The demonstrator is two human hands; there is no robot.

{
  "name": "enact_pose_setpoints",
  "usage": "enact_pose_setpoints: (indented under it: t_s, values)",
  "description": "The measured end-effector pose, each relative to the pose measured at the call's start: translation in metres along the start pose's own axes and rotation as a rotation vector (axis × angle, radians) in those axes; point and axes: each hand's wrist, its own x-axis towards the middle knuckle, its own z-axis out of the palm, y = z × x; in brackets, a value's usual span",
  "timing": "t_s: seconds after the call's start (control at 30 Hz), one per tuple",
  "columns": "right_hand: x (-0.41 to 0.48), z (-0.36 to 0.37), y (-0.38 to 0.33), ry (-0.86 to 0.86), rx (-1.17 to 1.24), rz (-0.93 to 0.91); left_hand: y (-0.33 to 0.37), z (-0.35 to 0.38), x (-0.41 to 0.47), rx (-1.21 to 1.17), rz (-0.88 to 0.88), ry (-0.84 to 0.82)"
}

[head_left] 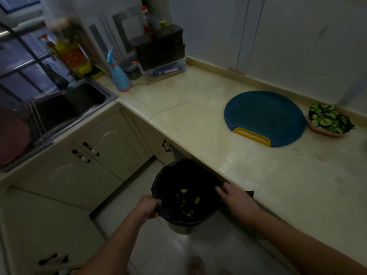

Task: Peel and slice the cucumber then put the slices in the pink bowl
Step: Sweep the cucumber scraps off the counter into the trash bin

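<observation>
The pink bowl [325, 132] stands on the counter at the far right, heaped with green cucumber slices [327, 118]. Left of it lies a round blue cutting board [264, 116] with a yellow handle; nothing lies on it. On the floor below the counter edge is a bin lined with a black bag [184, 173], with green cucumber peels [186, 201] at its bottom. My left hand [148, 207] grips the bin's near left rim. My right hand [234, 197] rests on the right rim, fingers fairly straight.
A beige L-shaped counter [198, 120] runs from a steel sink [65, 108] at left to the wall at right. A blue spray bottle [119, 76], dark boxes [162, 50] and bottles stand in the corner. Cabinet doors [111, 147] and tiled floor surround the bin.
</observation>
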Motion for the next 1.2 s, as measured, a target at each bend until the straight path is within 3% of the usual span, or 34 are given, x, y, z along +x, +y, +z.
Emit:
enact_pose_setpoints:
  t_s: [0.1, 0.5, 1.2]
  values:
    - [-0.009, 0.015, -0.017, -0.056, -0.056, -0.036, -0.004, 0.0, -0.003, -0.007, 0.001, -0.002]
    - [-0.022, -0.001, -0.033, -0.155, 0.005, 0.144, -0.026, -0.002, 0.0, -0.009, -0.025, -0.039]
    - [-0.03, 0.012, -0.049, -0.171, 0.074, 0.325, -0.053, -0.02, 0.017, -0.202, -0.16, 0.032]
